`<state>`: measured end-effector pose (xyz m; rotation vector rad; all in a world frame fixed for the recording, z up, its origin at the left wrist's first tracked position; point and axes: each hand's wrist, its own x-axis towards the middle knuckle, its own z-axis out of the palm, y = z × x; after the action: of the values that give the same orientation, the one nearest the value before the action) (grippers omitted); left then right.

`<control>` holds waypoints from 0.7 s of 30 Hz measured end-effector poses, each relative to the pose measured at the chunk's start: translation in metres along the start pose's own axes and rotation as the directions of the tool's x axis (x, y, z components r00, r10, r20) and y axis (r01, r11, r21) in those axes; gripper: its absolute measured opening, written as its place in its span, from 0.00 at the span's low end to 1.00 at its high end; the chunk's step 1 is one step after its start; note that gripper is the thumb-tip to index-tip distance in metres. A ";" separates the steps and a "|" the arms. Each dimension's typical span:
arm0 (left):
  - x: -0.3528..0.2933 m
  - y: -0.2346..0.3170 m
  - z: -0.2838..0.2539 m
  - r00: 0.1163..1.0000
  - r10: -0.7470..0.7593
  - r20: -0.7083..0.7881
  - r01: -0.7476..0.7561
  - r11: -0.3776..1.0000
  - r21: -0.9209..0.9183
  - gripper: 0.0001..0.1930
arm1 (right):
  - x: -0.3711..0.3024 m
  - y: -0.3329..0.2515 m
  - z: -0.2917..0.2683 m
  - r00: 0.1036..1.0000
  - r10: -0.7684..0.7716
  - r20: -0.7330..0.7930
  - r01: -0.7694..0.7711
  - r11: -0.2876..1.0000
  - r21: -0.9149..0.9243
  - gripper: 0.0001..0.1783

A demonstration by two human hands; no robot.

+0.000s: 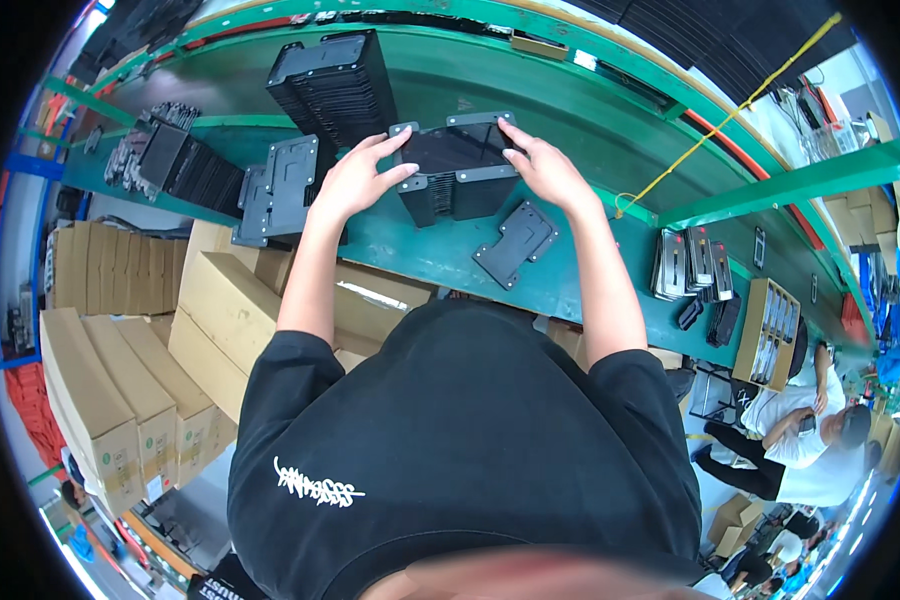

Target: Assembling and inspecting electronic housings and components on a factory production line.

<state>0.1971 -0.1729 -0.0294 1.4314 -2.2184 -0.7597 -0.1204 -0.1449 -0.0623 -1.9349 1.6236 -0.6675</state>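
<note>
My left hand [358, 180] and my right hand [552, 176] grip opposite ends of a black plastic tray, thumbs and forefingers at its corners. In this tray lies a glossy dark flat panel [456, 148], perhaps a screen. The tray tops a stack of similar black trays [482, 197] on the green bench. Just right of the stack, a single notched black tray [517, 243] lies flat on the bench, touched by neither hand. Left of my left hand are more black trays [288, 185], with a tall stack [335, 85] behind them.
The green bench [390, 250] carries a row of dark thin panels [190, 165] at far left. At right are bundled flat pieces [685, 265] and a cardboard box of parts [770, 335]. Cartons [100, 400] stand at lower left. A yellow cord [710, 130] hangs from the frame. People sit at right.
</note>
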 end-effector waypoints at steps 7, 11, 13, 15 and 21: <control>0.008 0.009 -0.010 0.996 -0.004 0.086 -0.023 0.951 0.309 0.31 | -0.012 0.009 0.010 1.000 0.000 -0.027 0.003 0.997 0.074 0.30; 0.002 -0.017 0.007 0.995 0.057 0.082 -0.058 0.998 0.016 0.32 | -0.032 0.010 0.053 0.933 -0.019 -0.359 0.060 0.993 0.105 0.29; -0.004 -0.031 0.040 0.997 0.083 -0.005 -0.082 0.970 -0.228 0.32 | -0.046 0.007 0.070 0.891 0.144 -0.430 0.013 0.940 0.341 0.28; -0.006 -0.039 0.067 0.985 0.047 -0.167 -0.143 0.761 -0.633 0.32 | -0.067 0.030 0.098 0.913 0.217 -0.345 -0.060 0.909 0.412 0.27; -0.004 -0.033 0.090 0.963 0.022 -0.270 -0.179 0.798 -0.575 0.32 | -0.156 0.116 0.143 0.855 0.415 0.309 -0.518 0.702 0.489 0.21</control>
<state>0.1687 -0.1591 -0.1202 1.0120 -1.6311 -1.0544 -0.1339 0.0036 -0.2520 -1.0584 1.5009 -0.6390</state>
